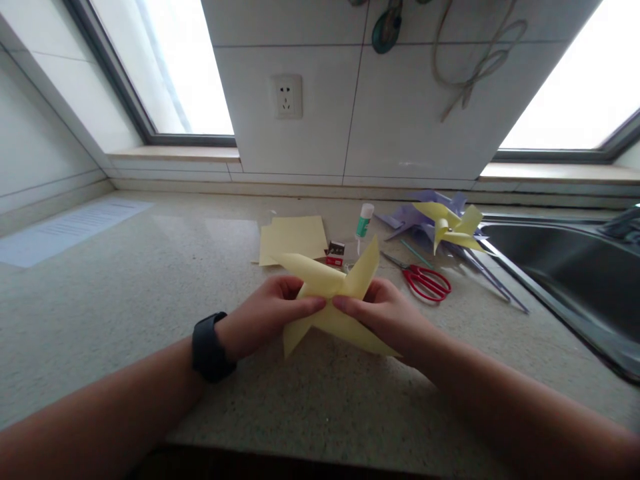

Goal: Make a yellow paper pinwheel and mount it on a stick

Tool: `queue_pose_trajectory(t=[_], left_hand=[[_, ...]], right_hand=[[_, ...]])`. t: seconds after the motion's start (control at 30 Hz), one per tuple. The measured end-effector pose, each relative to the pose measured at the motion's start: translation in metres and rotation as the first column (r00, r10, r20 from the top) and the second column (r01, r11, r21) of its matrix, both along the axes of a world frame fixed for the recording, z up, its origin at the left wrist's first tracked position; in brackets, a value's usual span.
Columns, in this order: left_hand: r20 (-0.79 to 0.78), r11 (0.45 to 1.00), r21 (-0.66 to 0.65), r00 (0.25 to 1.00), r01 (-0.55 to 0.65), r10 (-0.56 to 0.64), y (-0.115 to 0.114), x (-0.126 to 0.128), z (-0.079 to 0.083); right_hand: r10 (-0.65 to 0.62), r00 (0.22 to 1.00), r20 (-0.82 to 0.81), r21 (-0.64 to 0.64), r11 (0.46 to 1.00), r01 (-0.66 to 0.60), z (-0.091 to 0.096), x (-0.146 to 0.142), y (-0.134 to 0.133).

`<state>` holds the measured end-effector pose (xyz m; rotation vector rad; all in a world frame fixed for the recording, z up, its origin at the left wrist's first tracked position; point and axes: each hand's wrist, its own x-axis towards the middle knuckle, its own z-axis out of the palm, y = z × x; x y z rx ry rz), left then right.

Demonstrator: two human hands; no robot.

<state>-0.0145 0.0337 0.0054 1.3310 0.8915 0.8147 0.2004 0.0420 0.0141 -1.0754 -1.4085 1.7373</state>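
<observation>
Both thumbs press at the centre of a yellow paper pinwheel (345, 325), whose folded blades spread outward above the counter. My left hand (275, 307), with a dark watch (213, 347) on the wrist, grips it from the left side. From the right, my right hand (383, 310) pinches it too, the thumb tips almost meeting. The other fingers are hidden behind the paper. Just beyond lie yellow paper sheets (295, 237), a small red-and-black box (335, 253) and a glue stick (365, 221). Red-handled scissors (425, 282) rest to the right of my right hand.
Finished yellow (455, 227) and purple pinwheels (405, 219) with sticks lie at the back right, beside a steel sink (550, 267). A printed sheet (75, 227) is at the far left. A socket (287, 97) and hanging cord (467, 83) are on the tiled wall.
</observation>
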Motion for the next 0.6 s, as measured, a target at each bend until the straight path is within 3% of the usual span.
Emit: queue_pose_trajectory(t=[0.37, 0.5, 0.6], left_hand=[[-0.027, 0.999, 0.049, 1.0, -0.008, 0.01, -0.001, 0.002, 0.003], [-0.061, 0.988, 0.149, 0.997, -0.028, 0.038, 0.001, -0.002, 0.001], [-0.05, 0.943, 0.3, 0.984, -0.146, 0.168, 0.009, -0.01, -0.005]], right_hand=[[-0.004, 1.0, 0.005, -0.012, 1.0, 0.004, -0.004, -0.001, 0.002], [-0.024, 1.0, 0.01, 0.005, 1.0, 0.024, -0.002, 0.0, 0.003], [-0.067, 0.998, 0.009, 0.024, 0.997, 0.067, 0.001, 0.004, 0.004]])
